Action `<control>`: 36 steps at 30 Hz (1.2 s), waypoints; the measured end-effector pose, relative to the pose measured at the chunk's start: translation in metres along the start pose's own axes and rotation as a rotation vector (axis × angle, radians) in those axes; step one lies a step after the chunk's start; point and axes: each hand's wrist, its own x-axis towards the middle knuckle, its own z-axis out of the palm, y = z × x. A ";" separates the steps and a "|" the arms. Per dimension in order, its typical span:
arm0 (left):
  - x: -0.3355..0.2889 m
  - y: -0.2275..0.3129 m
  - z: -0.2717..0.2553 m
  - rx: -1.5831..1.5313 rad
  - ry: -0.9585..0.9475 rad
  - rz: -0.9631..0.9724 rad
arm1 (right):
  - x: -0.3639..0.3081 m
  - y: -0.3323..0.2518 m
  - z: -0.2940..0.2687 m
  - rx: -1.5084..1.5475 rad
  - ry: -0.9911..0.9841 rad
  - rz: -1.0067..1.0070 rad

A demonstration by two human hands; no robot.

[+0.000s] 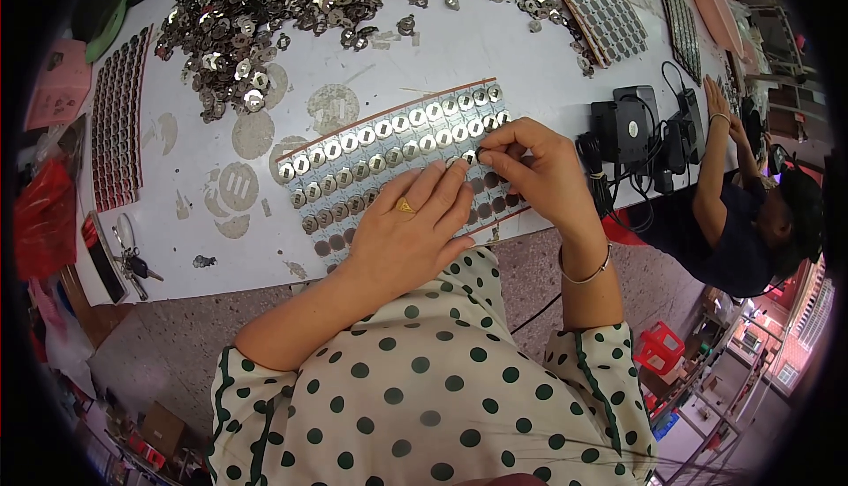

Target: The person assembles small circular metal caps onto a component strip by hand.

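Observation:
A grid sheet [382,118] with a reddish-brown edge lies slightly tilted on the table before me. Shiny metal discs with a slot in the middle [400,122] sit in its upper rows, while dark round spots [484,211] show in the lower right cells. My left hand [412,224], with a ring on one finger, rests flat across the sheet, fingers stretched toward the discs. At the right part of the sheet, my right hand [533,168] pinches thumb and forefinger together on a small metal disc [480,157], mostly covered by the fingertips.
A big heap of loose metal pieces [265,22] spreads over the table's far side. More filled sheets [121,120] stand left and far right [594,5]. Black power adapters with cables [623,130] lie at right, near another person's arm [709,164]. Keys [137,263] lie at left.

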 end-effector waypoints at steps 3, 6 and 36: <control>-0.001 0.000 0.002 -0.035 0.031 -0.021 | -0.002 0.001 0.001 0.004 0.031 0.025; -0.001 0.001 0.001 -0.021 0.012 -0.004 | -0.004 0.008 0.003 -0.021 0.068 -0.034; -0.028 -0.018 -0.015 -0.155 0.010 -0.018 | 0.129 0.008 -0.008 -0.558 0.377 -0.510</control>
